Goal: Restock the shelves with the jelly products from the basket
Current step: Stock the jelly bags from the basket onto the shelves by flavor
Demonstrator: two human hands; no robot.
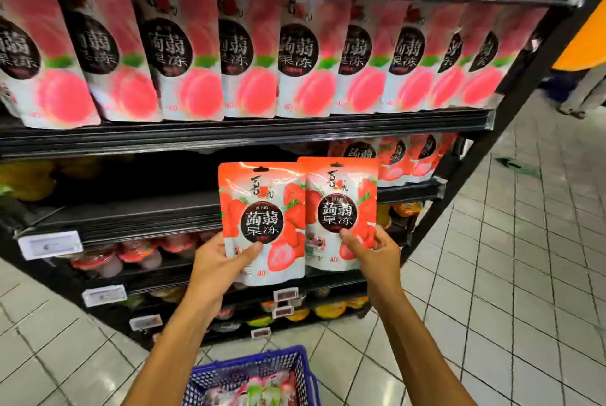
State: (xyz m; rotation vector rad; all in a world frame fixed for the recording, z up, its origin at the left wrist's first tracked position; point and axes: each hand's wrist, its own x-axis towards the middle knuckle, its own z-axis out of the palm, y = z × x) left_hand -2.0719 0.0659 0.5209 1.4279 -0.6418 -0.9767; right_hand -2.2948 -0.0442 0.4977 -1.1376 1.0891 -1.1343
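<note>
**Grip state.** The left hand (226,261) pinches the lower left corner of one strawberry jelly pouch (262,209). The thumb lies across the printed front; the fingers behind are hidden. The right hand (370,251) holds a second strawberry pouch (341,205) the same way at its lower right. Both pouches stand upright above the fingers, with their inner edges overlapping.

**Location.** The open stretch of the middle shelf (131,209) lies beyond the fingertips and to their left. The stocked strawberry row (403,156) lies above and to the right of the right thumb. The blue basket (249,369), with more pouches inside, sits below the wrists.

**Hazards.**
- Low corner grips leave the tall pouches unsupported above the thumbs, so a pouch may fold or slip out during the reach.
- The overlapping edges may snag, so releasing one pouch could drag the other.
- A pouch not seated on its base will probably topple forward off the shelf lip.
</note>
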